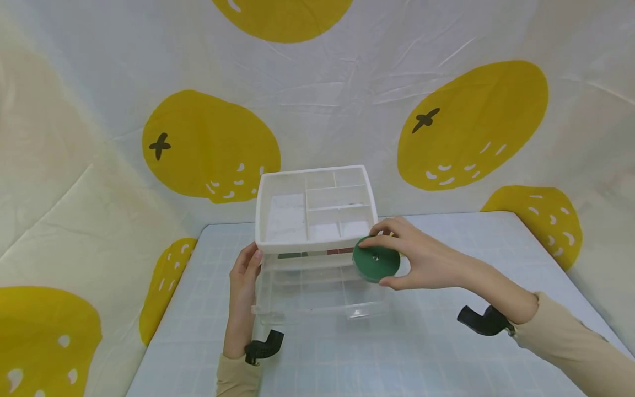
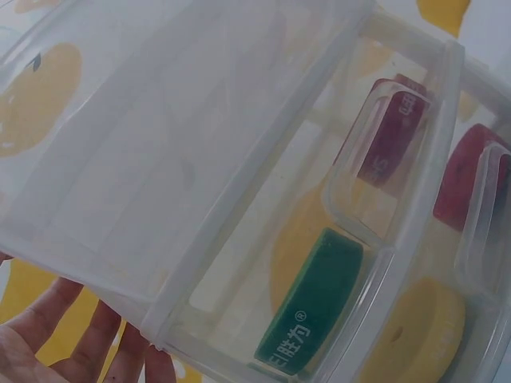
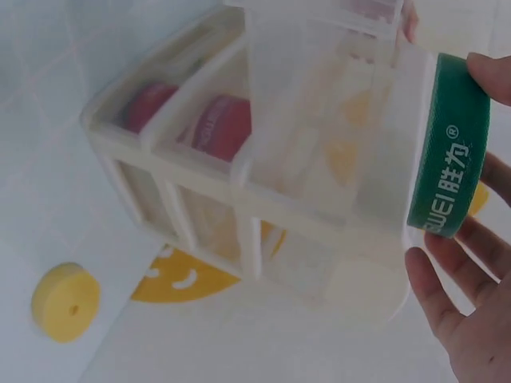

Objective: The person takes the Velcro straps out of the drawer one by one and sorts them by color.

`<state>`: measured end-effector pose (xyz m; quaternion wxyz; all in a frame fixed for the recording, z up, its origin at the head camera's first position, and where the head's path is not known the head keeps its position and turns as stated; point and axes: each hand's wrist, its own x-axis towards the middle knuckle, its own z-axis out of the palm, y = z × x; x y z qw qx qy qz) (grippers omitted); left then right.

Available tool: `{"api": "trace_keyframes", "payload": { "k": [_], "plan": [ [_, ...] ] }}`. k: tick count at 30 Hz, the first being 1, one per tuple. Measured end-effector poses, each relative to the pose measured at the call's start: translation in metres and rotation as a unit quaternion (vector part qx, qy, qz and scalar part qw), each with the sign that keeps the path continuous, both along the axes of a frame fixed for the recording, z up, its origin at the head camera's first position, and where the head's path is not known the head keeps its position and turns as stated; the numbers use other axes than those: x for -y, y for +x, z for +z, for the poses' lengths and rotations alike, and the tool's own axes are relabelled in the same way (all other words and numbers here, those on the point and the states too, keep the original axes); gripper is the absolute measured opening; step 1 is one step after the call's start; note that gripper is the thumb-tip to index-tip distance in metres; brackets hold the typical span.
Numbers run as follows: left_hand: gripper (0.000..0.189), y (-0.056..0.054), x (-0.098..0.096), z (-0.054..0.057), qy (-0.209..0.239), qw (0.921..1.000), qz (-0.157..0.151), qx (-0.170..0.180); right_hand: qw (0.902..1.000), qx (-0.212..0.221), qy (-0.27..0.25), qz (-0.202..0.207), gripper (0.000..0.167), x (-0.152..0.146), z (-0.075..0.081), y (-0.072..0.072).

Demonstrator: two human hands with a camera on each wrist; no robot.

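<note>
My right hand [image 1: 412, 256] pinches a green roll [image 1: 376, 260] of strap by its edge, thumb below and fingers above. The roll has white lettering on its side and hangs over the right front of a white drawer box [image 1: 317, 245]. A clear drawer [image 1: 305, 292] stands pulled out from the box's upper level, under the divided top tray [image 1: 288, 218]. My left hand [image 1: 243, 281] holds the box's left side near its front corner; its fingertips are hidden behind the plastic in the left wrist view. Lower drawers hold another green roll [image 2: 315, 303] and a dark red roll [image 2: 391, 136].
A yellow roll [image 2: 419, 335] and a red roll [image 2: 471, 171] show in the lowest drawer. Another yellow roll [image 3: 65, 302] lies on the table beside the box. Lemon-print cloth [image 1: 342, 110] hangs behind the table [image 1: 446, 342].
</note>
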<state>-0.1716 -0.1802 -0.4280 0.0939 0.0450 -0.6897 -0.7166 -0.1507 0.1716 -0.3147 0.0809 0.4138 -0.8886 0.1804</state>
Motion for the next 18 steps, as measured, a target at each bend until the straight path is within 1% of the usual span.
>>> {"api": "trace_keyframes", "payload": {
  "k": [4,8,13,18],
  "plan": [
    [0.042,0.001,0.000,0.000,0.004,1.0000,-0.005,0.005,0.9998,-0.006,-0.019,-0.008,0.066,-0.011,-0.005,0.000],
    [0.044,0.000,0.001,-0.001,0.010,0.9999,-0.005,0.007,0.9991,-0.005,-0.030,-0.028,0.066,-0.023,-0.010,0.001],
    [0.042,-0.003,0.000,-0.003,0.008,0.9999,0.006,0.001,0.9976,0.000,-0.039,-0.058,0.065,-0.037,-0.017,0.003],
    [0.042,-0.003,0.000,-0.002,0.012,0.9999,0.010,0.003,0.9954,0.004,-0.047,-0.083,0.065,-0.050,-0.028,0.002]
  ]
}}
